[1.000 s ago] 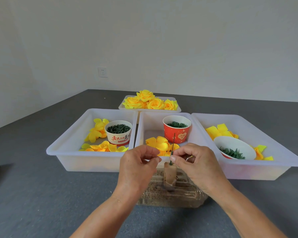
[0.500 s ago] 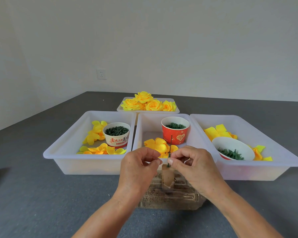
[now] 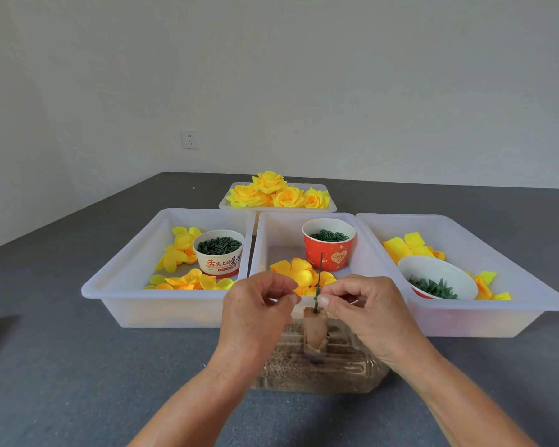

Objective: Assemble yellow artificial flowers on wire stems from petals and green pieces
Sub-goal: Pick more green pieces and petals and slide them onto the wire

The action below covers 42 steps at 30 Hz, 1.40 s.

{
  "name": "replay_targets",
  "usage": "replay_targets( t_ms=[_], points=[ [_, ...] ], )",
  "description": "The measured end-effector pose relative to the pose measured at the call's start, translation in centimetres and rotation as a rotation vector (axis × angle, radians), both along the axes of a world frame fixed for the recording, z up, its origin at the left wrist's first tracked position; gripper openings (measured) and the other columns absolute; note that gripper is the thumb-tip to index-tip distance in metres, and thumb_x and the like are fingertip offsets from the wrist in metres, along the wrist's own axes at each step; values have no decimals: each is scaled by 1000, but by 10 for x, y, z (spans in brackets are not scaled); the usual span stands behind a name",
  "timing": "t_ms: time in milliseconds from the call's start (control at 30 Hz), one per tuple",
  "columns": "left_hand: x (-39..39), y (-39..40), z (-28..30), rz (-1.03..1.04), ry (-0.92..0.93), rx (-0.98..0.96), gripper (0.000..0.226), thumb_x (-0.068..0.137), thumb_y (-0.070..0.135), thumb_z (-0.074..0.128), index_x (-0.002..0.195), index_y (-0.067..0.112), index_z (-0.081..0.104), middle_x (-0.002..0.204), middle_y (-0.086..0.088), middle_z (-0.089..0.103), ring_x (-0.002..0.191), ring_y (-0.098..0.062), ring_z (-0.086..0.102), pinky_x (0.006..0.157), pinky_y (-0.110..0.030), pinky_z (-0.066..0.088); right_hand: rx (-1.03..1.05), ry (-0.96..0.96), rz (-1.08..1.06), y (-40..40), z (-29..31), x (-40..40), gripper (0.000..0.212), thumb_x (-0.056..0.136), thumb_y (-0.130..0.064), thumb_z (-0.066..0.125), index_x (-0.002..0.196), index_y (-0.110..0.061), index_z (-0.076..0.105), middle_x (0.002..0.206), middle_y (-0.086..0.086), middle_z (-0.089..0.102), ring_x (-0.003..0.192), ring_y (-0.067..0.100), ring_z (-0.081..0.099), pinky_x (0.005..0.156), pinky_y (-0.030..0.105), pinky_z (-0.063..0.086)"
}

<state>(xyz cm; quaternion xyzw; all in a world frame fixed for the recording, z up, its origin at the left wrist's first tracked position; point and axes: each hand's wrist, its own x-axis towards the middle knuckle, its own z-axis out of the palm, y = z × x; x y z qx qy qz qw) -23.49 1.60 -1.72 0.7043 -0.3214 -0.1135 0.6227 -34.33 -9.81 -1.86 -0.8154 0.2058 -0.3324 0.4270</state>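
Above the brown holder [image 3: 315, 333], her right hand [image 3: 365, 314] pinched the upright green wire stem [image 3: 319, 282], steadying it; her left hand [image 3: 255, 312] pinched something too small to identify.

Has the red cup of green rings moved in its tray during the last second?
No. The red cup sits in the far right corner of the middle tray as before; only the head camera shifted slightly.

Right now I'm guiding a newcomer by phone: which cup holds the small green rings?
Find the three white plastic trays side by side; take the middle one. At its far end stands the red paper cup with a heart print, the only all-red cup, filled with dark green rings.
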Motion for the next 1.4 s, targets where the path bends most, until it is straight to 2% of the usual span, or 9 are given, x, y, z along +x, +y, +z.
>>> replay_targets(
  t_ms=[400,567,700,833,967,1100,1233,1333,1400],
  points=[
    [4,-3,-3,-7,0,7,20,78,6,72,73,25,68,65,5,68,51,-2,57,45,-10,41,40,2,-4,-5,3,-1,25,78,-14,73,66,-36,70,77,-17,72,75,3,66,79,28,54],
    [6,-3,-4,-8,6,7,19,78,7,72,73,24,68,65,5,68,53,-4,57,47,-10,42,85,-18,11,-9,0,2,25,79,-13,72,66,-35,71,77,-15,72,76,1,66,71,16,51],
    [9,-4,-5,-5,-2,-6,18,78,6,72,73,23,69,65,4,67,53,-4,57,47,-10,42,140,-58,23,-13,-1,6,28,79,-11,72,63,-33,72,74,-13,72,67,-6,62,60,7,45],
    [16,-4,-8,1,2,-27,19,78,3,72,72,21,68,63,4,67,51,-3,56,47,-11,43,188,-91,24,-18,-2,11,23,78,-11,73,65,-30,72,64,-14,69,61,-6,60,56,9,45],
    [28,-5,-10,26,2,-28,21,78,0,70,73,21,68,59,9,67,46,-2,56,47,-12,43,241,-103,17,-24,-4,20,31,79,-8,71,59,-32,72,59,-8,68,56,-4,57,53,12,46],
    [61,-4,-1,129,-133,-6,26,78,1,70,69,26,67,60,10,66,52,-6,60,54,-18,47,283,-95,9,-31,-3,31,23,80,-5,69,67,-24,72,57,-6,66,53,-2,55,52,14,48],
    [116,0,15,329,-358,158,15,78,3,65,73,15,72,70,-1,68,70,-22,63,69,-34,52,331,-70,-16,-41,-4,43,10,81,-8,69,76,-15,72,53,-9,62,53,-1,56,52,15,49],
    [157,6,16,380,-495,384,14,80,5,62,74,13,72,78,-4,70,77,-22,62,70,-33,50,359,-58,-44,-45,-7,52,5,81,-11,70,79,-13,73,62,-3,65,56,1,57,54,16,50],
    [175,7,13,372,-510,540,13,80,7,62,73,13,72,79,-5,70,78,-23,62,67,-32,49,370,-48,-46,-48,-9,58,4,82,-11,70,80,-13,72,63,-3,65,56,2,58,55,17,51]
  ],
)
